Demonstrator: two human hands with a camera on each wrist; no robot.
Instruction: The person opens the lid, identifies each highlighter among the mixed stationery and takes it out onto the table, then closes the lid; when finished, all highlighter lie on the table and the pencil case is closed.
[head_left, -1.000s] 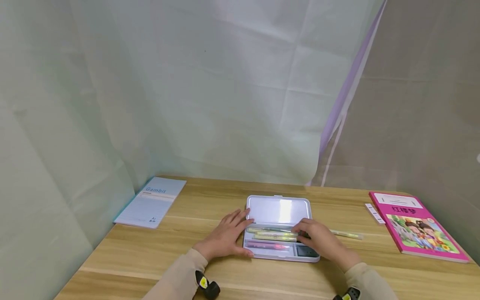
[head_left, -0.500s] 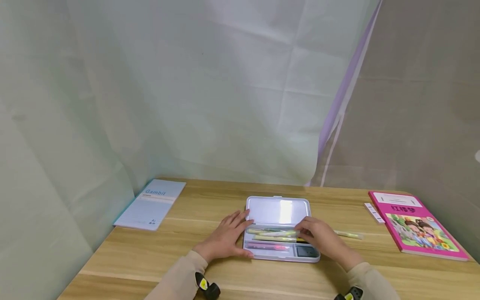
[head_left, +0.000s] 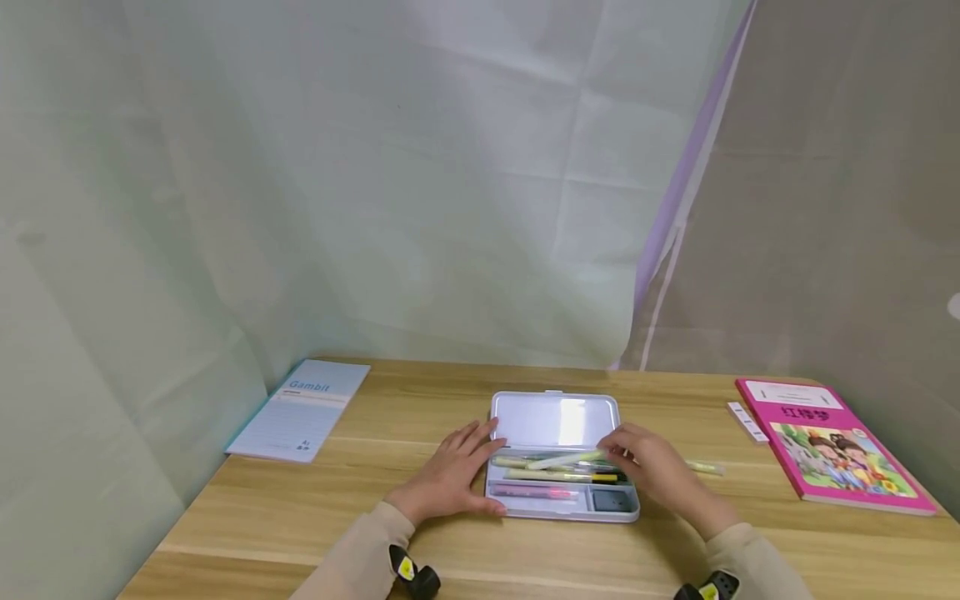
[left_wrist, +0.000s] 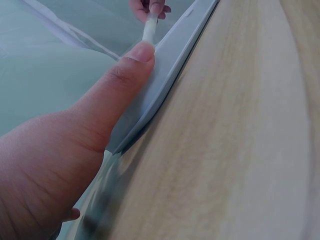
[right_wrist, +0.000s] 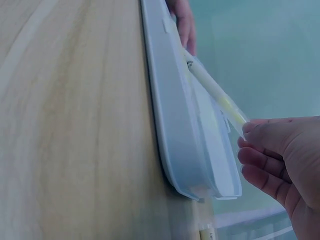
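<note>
A white pencil case (head_left: 558, 510) lies with its lid (head_left: 540, 417) raised behind it. Along its left side rests my left hand (head_left: 450, 471), fingers spread and thumb against the front corner. My right hand (head_left: 652, 467) pinches one end of a pale yellow pen (right_wrist: 215, 90) in a clear wrapper, tilted over the case. Inside are other yellowish pens (head_left: 551, 476), a pink pen (head_left: 534, 492) in the front compartment and a dark square piece (head_left: 612, 500) at front right.
A further pale pen (head_left: 707, 468) lies on the wooden table (head_left: 375, 533) behind my right hand. A light-blue notebook (head_left: 303, 412) is at far left. At right lie a pink book (head_left: 840, 446) and a small white strip (head_left: 747, 422).
My right hand has lifted the pale pen's near end out of the case and drawn slightly up and right. My left hand keeps its place.
</note>
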